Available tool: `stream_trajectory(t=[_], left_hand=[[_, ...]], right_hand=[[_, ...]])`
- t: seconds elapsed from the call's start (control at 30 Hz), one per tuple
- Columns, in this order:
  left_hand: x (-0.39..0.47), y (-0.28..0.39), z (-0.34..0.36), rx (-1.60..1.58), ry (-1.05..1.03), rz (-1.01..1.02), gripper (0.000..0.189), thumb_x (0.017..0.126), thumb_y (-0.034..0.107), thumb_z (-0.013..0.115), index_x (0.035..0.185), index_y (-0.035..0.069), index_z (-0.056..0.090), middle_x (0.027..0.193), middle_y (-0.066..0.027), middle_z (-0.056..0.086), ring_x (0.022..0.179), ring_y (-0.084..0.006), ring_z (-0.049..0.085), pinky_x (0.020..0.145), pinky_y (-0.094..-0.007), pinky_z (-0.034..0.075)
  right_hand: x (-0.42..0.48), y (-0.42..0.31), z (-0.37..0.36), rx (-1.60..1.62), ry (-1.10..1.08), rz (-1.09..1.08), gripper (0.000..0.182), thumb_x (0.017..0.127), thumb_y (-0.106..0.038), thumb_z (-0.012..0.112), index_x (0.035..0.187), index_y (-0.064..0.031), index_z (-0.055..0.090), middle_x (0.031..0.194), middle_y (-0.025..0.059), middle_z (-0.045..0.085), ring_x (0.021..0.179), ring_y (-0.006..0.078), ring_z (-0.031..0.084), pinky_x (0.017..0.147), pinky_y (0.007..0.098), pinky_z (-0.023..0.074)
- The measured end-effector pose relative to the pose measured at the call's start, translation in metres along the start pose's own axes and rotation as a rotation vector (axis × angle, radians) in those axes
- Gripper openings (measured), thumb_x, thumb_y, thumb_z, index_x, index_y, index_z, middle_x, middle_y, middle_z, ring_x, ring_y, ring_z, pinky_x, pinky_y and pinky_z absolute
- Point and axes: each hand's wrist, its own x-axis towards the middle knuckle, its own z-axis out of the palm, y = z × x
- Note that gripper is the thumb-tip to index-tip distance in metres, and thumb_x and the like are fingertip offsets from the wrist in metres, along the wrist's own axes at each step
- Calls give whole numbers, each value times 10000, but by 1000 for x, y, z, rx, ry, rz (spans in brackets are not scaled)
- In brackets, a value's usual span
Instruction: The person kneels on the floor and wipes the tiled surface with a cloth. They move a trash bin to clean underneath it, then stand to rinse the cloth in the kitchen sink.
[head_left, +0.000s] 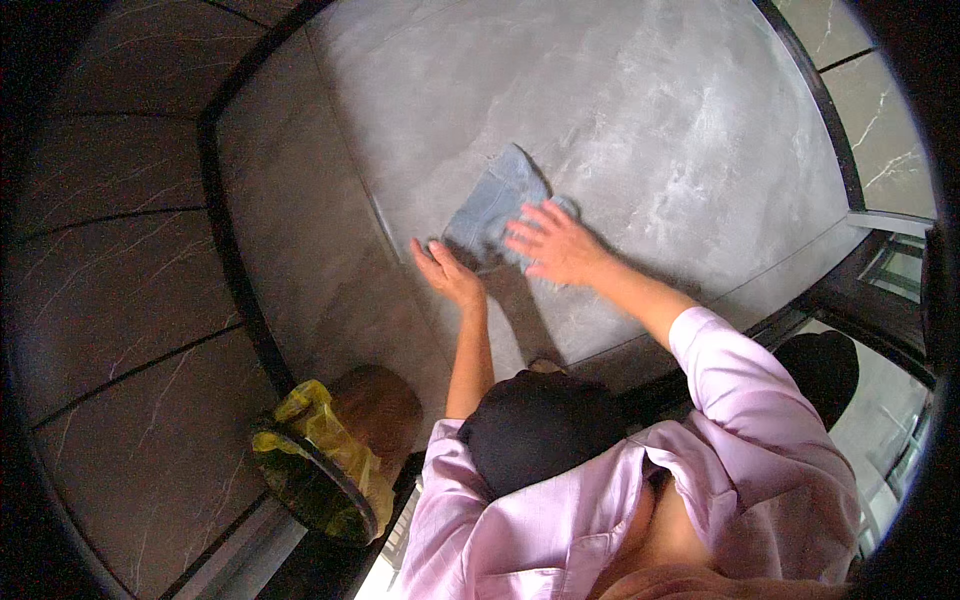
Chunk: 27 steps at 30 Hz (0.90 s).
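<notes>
A blue-grey cloth (495, 199), partly folded, lies on the grey marbled floor tile (637, 127) in front of my knees. My right hand (559, 244) is spread palm down over the cloth's right part, fingers apart; whether it touches the cloth is hard to tell. My left hand (448, 277) is at the cloth's lower left corner, palm turned inward and fingers extended, with nothing seen in its grasp. Dark shadows hide the cloth's edge between the two hands.
A round waste bin with a yellow bag liner (360, 472) stands at the lower left. Dark marbled wall tiles (135, 300) rise on the left beyond a black border strip (225, 225). A dark-framed glass or mirror panel (885, 405) is at the right.
</notes>
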Motion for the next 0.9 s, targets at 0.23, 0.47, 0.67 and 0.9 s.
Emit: stream_trajectory(t=[0.23, 0.47, 0.67, 0.9], left_hand=[[-10, -25, -30, 507, -146, 210, 557, 945, 350, 373, 1303, -75, 338, 1380, -292, 282, 1296, -430, 232, 1072, -484, 171], [-20, -17, -17, 842, -274, 289, 604, 927, 376, 372, 1343, -53, 275, 1423, -312, 146, 1320, -465, 119, 1085, -524, 97], [-21, -23, -15, 914, -269, 278, 601, 913, 347, 389, 1345, -51, 263, 1412, -325, 159, 1312, -478, 132, 1082, -535, 103], [-19, -14, -11, 964, -272, 299, 594, 910, 355, 391, 1320, -63, 295, 1384, -348, 199, 1290, -490, 176, 1066, -542, 134]], right_hand=[[-112, 172, -66, -359, 242, 711, 488, 773, -328, 599, 1224, -166, 506, 1271, 47, 495, 1191, 257, 420, 973, 469, 314], [-215, 246, -59, -316, -13, 1623, 770, 795, -690, 375, 1408, -233, 280, 1478, 7, 230, 1329, 368, 210, 1044, 549, 171], [-46, 134, -24, -373, 230, 759, 683, 779, -546, 547, 1333, -171, 410, 1402, 68, 362, 1284, 361, 288, 1032, 548, 192], [52, 22, 21, 21, 260, 347, 419, 776, -270, 608, 1177, -161, 553, 1285, 29, 485, 1241, 264, 371, 1005, 470, 260]])
